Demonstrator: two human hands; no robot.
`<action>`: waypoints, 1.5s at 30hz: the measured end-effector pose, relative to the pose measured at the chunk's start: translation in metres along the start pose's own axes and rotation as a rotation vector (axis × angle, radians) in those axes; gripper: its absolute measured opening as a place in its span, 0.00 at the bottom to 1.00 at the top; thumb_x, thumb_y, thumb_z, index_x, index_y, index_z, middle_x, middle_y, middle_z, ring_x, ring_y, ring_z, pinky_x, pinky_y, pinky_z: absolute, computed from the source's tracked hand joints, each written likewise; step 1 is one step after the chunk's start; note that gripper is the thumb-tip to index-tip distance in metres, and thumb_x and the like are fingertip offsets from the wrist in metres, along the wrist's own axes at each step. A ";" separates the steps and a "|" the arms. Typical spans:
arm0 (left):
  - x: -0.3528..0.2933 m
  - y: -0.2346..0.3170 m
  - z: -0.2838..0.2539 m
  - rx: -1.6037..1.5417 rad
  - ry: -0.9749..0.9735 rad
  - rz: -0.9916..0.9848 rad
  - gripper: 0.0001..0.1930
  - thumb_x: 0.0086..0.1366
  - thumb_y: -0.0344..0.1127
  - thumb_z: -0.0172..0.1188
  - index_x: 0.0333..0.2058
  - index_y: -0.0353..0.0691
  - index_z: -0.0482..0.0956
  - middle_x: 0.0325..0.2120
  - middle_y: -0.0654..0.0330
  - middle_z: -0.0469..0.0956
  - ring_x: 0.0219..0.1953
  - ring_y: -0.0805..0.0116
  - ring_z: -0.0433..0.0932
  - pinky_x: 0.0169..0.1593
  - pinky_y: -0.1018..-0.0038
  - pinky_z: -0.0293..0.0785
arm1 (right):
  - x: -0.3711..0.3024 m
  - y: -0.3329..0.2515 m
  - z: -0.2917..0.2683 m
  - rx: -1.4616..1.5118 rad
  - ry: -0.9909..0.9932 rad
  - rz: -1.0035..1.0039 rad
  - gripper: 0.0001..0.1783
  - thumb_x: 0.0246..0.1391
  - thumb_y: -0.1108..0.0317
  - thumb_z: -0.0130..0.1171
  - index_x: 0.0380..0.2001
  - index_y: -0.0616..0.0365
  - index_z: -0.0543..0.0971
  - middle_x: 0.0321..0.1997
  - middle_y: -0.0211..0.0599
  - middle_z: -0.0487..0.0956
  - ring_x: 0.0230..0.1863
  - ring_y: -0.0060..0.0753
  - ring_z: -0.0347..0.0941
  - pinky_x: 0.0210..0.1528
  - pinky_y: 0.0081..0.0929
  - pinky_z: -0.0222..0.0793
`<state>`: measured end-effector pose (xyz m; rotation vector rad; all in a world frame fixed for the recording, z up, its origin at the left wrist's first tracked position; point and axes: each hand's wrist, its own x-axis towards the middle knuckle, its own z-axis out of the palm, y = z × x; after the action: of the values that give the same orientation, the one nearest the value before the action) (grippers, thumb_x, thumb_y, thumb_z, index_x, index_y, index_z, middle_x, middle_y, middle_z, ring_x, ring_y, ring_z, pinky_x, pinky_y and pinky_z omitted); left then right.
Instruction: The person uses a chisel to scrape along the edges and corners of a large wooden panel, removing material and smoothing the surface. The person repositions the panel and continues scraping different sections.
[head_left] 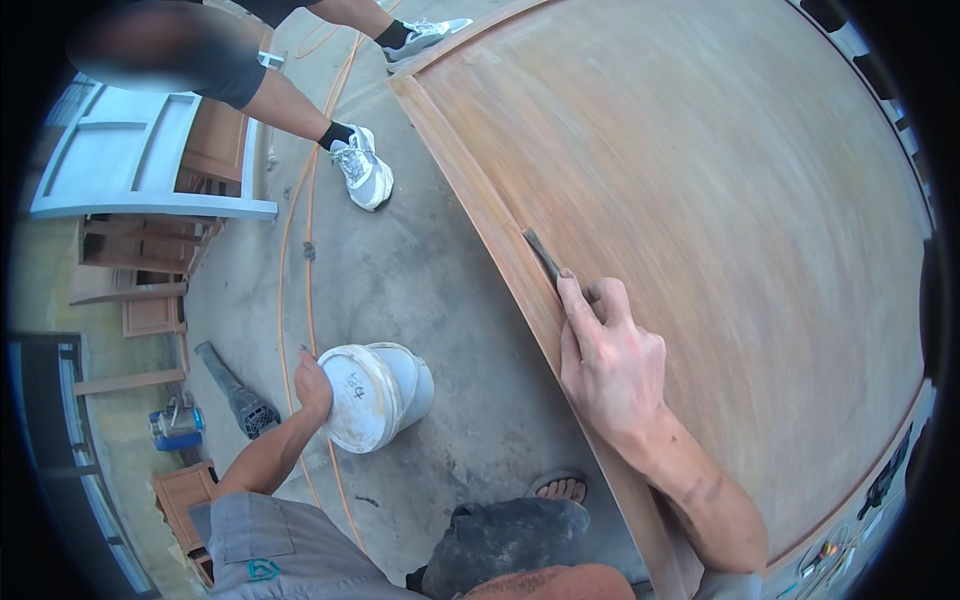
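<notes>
My right hand (607, 360) grips a thin flat tool (543, 254), its blade pressed into the groove along the raised edge of a large wooden door panel (720, 220). The index finger lies along the tool. My left hand (312, 385) holds a small white plastic bucket (375, 395), tilted on its side above the concrete floor, lid facing me. The panel's surface looks dusty and sanded.
Another person's legs in white sneakers (362, 170) stand at the top left. An orange cable (300, 250) runs across the floor. A grey blower (235, 390), a blue can (178, 428), a pale blue door (140, 160) and wooden pieces lie at the left.
</notes>
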<state>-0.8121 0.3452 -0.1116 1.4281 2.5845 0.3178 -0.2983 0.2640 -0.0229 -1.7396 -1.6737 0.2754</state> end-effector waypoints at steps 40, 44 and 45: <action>-0.002 -0.001 0.002 -0.030 -0.015 -0.023 0.40 0.81 0.59 0.30 0.31 0.29 0.81 0.30 0.35 0.82 0.39 0.32 0.80 0.51 0.46 0.70 | 0.100 -0.005 0.057 -0.006 0.057 -0.041 0.21 0.57 0.75 0.59 0.55 0.63 0.79 0.43 0.46 0.75 0.24 0.51 0.81 0.25 0.45 0.78; -0.002 0.001 -0.003 -0.018 -0.029 -0.039 0.40 0.81 0.59 0.30 0.30 0.29 0.81 0.29 0.37 0.82 0.38 0.33 0.80 0.50 0.46 0.70 | 0.108 -0.008 0.061 -0.008 0.035 -0.032 0.21 0.58 0.75 0.58 0.55 0.63 0.79 0.44 0.47 0.75 0.24 0.53 0.81 0.25 0.46 0.78; -0.002 0.003 -0.002 -0.015 -0.030 -0.043 0.40 0.81 0.59 0.30 0.30 0.29 0.81 0.29 0.37 0.82 0.38 0.33 0.80 0.49 0.46 0.70 | 0.112 -0.008 0.062 -0.007 0.035 -0.027 0.21 0.58 0.75 0.58 0.55 0.63 0.79 0.44 0.47 0.76 0.25 0.53 0.81 0.26 0.46 0.78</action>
<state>-0.8097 0.3449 -0.1087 1.3601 2.5788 0.3073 -0.3257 0.3889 -0.0293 -1.7160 -1.6743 0.2254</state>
